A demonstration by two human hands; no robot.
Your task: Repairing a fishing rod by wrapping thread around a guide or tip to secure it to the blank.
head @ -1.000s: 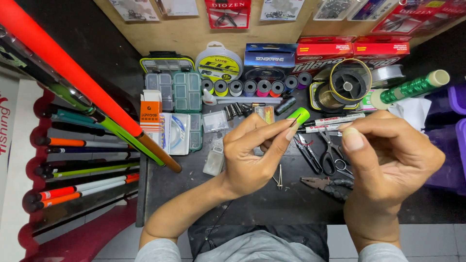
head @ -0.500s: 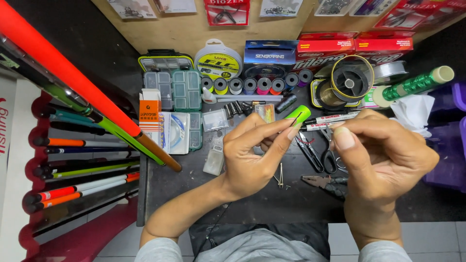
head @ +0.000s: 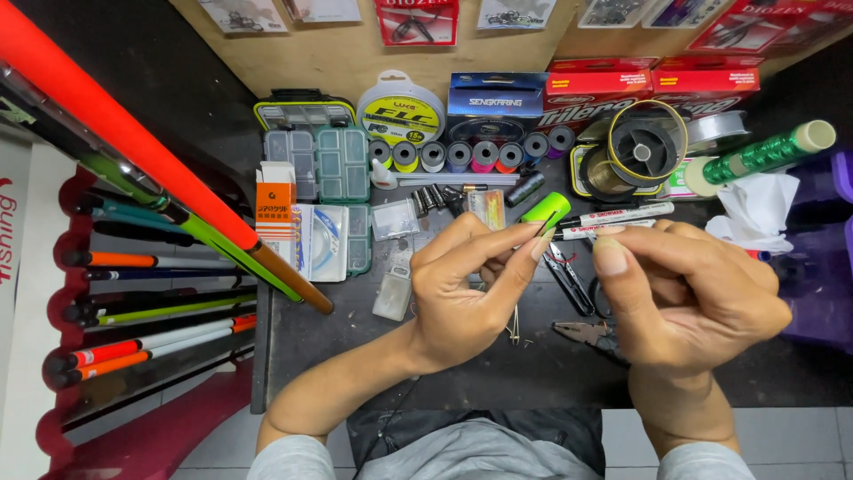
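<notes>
My left hand (head: 471, 284) is raised over a dark work table (head: 338, 356), thumb and forefinger pinched together. A thin dark strand (head: 551, 222) pokes out of that pinch, just in front of a bright green cylinder (head: 546, 209) lying on the table. My right hand (head: 689, 293) is held a few centimetres to the right, its thumb pressed against the forefinger. Whatever it pinches is too fine to see. Both forearms come in from the bottom edge.
Pliers (head: 582, 333), black scissors (head: 569, 280) and two markers (head: 626, 216) lie under the hands. Behind are small thread spools (head: 471, 156), tackle boxes (head: 324, 164), a yellow line spool (head: 402, 111), a big reel (head: 644, 147) and a green spool (head: 764, 153). Fishing rods (head: 151, 267) fill the left.
My right hand has shifted slightly left and up, bringing its pinched fingertips closer to my left hand's. The left hand has barely moved.
</notes>
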